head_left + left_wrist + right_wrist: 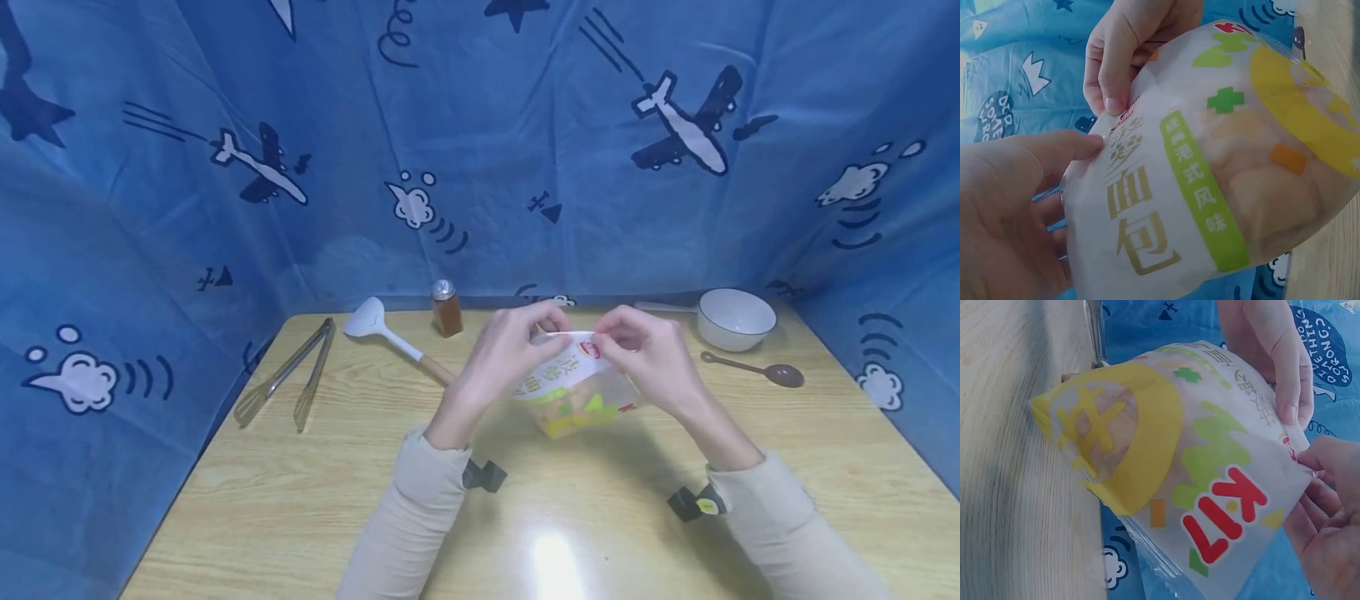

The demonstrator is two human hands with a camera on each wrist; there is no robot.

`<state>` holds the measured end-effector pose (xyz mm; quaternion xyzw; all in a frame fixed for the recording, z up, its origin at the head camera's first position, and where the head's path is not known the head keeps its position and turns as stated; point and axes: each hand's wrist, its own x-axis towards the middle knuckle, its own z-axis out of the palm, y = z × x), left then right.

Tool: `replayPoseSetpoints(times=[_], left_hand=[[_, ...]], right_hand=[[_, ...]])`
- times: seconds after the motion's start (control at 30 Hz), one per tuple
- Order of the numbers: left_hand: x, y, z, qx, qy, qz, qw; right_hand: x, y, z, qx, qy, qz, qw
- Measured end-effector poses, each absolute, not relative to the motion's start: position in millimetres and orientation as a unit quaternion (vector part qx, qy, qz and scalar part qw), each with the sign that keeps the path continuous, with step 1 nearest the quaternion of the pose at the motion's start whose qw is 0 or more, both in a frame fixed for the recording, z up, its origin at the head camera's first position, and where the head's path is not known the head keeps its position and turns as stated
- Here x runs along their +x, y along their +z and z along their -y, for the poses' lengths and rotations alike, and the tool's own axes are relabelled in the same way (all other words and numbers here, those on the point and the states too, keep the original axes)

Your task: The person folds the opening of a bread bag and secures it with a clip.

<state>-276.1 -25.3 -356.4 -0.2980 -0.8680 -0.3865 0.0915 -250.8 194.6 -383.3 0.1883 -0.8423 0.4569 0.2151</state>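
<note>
Both hands hold up a packaged bread bag (573,387), a white plastic pack with green, yellow and orange patches, over the middle of the table. My left hand (517,346) pinches the bag's top edge between thumb and fingers. Close beside it, my right hand (648,350) pinches the same edge near the small red logo. In the left wrist view, pale bread pieces show through the clear part of the bag (1272,194). The right wrist view shows red lettering on the pack (1216,515), its yellow end tilted down toward the table.
Metal tongs (288,375) lie at the left. A white spatula (367,319) with a wooden handle lies beside a spice shaker (447,308) at the back. A white bowl (737,319) and a brown spoon (780,375) are at the back right. Blue printed cloth (480,150) hangs around the table (300,508).
</note>
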Motion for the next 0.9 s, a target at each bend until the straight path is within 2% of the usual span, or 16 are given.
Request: replayPoseSetpoints(times=[0.2,0.43,0.9], left_hand=[[-275.0,-355.9,23.0,-0.305,-0.388,0.864,0.099],[-275.4,-357.1,22.9,-0.306,-0.412,0.851,0.112],[-278.5,-357.5,27.1,-0.333,-0.384,0.853,0.115]], right_hand=[[-248.1,-383.0,-192.6,0.168,0.462,0.845,0.209],[-246.5,-382.2,-190.6,0.167,0.488,0.84,0.167],[-248.0,-383.9,-191.3,0.188,0.481,0.825,0.23]])
